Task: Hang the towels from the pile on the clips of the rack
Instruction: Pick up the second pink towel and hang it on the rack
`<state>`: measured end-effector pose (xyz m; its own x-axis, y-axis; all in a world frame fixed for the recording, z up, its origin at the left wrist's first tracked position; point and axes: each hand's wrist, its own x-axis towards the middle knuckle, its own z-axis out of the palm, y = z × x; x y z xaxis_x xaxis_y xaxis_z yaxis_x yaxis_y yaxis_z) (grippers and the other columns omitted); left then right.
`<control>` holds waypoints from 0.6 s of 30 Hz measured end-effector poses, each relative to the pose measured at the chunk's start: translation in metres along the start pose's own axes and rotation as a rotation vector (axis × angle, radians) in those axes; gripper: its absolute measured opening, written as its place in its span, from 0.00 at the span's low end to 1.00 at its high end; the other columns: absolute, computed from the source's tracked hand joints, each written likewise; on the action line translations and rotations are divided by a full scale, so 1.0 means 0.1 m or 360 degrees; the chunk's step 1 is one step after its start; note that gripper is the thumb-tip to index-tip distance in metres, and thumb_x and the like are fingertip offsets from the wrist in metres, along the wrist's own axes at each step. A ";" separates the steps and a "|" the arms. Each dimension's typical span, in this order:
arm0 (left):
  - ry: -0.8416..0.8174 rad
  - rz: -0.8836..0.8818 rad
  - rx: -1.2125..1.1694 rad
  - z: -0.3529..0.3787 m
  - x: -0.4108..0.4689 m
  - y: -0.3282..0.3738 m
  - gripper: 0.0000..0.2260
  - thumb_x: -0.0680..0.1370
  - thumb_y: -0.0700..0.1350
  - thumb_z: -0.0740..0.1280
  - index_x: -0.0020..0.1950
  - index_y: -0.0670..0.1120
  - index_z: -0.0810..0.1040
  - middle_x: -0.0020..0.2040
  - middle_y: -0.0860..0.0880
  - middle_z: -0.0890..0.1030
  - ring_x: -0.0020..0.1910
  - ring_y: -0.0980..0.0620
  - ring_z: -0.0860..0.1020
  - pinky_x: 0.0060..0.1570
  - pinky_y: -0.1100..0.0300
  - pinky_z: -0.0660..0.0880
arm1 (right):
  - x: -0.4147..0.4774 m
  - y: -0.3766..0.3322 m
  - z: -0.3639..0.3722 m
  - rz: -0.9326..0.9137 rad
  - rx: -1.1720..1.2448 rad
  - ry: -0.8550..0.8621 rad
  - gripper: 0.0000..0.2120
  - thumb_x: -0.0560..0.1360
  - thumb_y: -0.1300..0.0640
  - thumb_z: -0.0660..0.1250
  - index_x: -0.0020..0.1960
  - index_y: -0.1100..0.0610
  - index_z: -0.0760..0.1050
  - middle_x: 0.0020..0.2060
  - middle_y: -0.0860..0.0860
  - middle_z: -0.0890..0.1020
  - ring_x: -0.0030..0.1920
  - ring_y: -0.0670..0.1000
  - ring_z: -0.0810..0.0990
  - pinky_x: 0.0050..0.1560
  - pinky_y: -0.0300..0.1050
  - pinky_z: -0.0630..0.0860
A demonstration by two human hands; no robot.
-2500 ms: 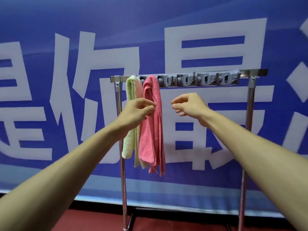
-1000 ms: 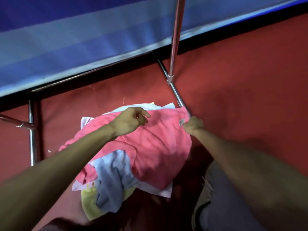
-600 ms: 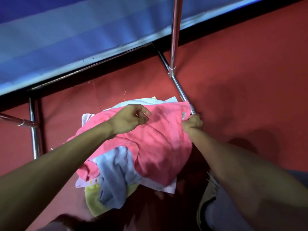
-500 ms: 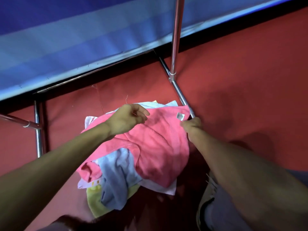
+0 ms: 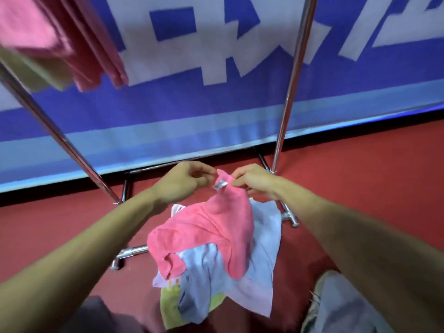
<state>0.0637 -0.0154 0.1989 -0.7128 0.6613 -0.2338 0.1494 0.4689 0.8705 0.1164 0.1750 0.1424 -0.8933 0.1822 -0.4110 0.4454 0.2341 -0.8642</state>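
Both hands hold one corner of the pink towel (image 5: pixel 211 227). The right hand (image 5: pixel 252 180) has its grip pinching the corner near the small tag (image 5: pixel 221 184). The left hand (image 5: pixel 186 182) pinches just beside it, at 9 o'clock. The rest droops onto the pile (image 5: pixel 228 280) on the floor. Lift slowly so nothing else comes up. The rack's (image 5: pixel 292 78) clips are out of view, up at 12 o'clock.

hung towels (image 5: pixel 48 39) blurred, cut off at top-left edge; rack (image 5: pixel 292 87) top out of frame.
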 end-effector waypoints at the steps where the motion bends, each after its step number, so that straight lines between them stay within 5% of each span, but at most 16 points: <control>1: 0.0085 0.0008 -0.0071 -0.06 -0.10 0.06 0.10 0.77 0.34 0.65 0.54 0.45 0.80 0.52 0.43 0.83 0.48 0.50 0.80 0.53 0.63 0.75 | -0.08 -0.17 0.01 -0.0093 -0.0074 -0.0019 0.11 0.73 0.68 0.66 0.36 0.55 0.78 0.21 0.42 0.72 0.25 0.42 0.67 0.23 0.33 0.63; 3: 0.0257 0.0024 -0.0248 -0.13 -0.26 0.19 0.10 0.77 0.34 0.64 0.53 0.46 0.80 0.53 0.44 0.83 0.51 0.49 0.80 0.58 0.57 0.74 | -0.27 -0.52 0.01 -0.0255 -0.0181 -0.0038 0.10 0.72 0.68 0.67 0.39 0.55 0.79 0.23 0.42 0.76 0.26 0.40 0.71 0.28 0.31 0.67; 6: 0.0427 0.0113 -0.0298 -0.18 -0.44 0.35 0.12 0.77 0.35 0.64 0.56 0.48 0.79 0.55 0.50 0.82 0.54 0.55 0.80 0.58 0.62 0.74 | -0.50 -0.93 0.00 -0.0496 -0.0294 -0.0117 0.07 0.72 0.66 0.69 0.41 0.55 0.81 0.26 0.41 0.78 0.28 0.37 0.73 0.35 0.31 0.69; 11: 0.0691 0.0149 -0.0421 -0.24 -0.59 0.36 0.15 0.78 0.35 0.61 0.62 0.47 0.77 0.50 0.55 0.81 0.42 0.67 0.78 0.43 0.75 0.73 | -0.73 -1.15 0.07 -0.0826 -0.0369 -0.0207 0.08 0.73 0.68 0.68 0.43 0.57 0.81 0.33 0.46 0.80 0.33 0.39 0.75 0.38 0.31 0.70; 15: 0.0546 0.0199 -0.0112 -0.32 -0.60 0.31 0.19 0.79 0.42 0.64 0.69 0.55 0.71 0.64 0.56 0.75 0.62 0.62 0.72 0.60 0.66 0.68 | -0.71 -1.12 0.14 -0.1061 -0.0474 -0.0152 0.10 0.72 0.62 0.67 0.40 0.48 0.79 0.39 0.52 0.84 0.41 0.45 0.78 0.49 0.46 0.75; 18: 0.0308 0.0262 0.0078 -0.40 -0.65 0.26 0.16 0.77 0.46 0.67 0.65 0.55 0.75 0.62 0.56 0.78 0.61 0.58 0.75 0.64 0.58 0.70 | -0.68 -1.13 0.15 -0.1186 -0.0514 -0.0069 0.12 0.72 0.64 0.67 0.40 0.47 0.79 0.38 0.47 0.83 0.40 0.42 0.78 0.49 0.42 0.74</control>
<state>0.0864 -0.0697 0.2545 -0.7933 0.6088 0.0008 0.3040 0.3950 0.8669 0.1265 0.1222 0.2636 -0.9608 -0.1655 0.2226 -0.2772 0.5444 -0.7917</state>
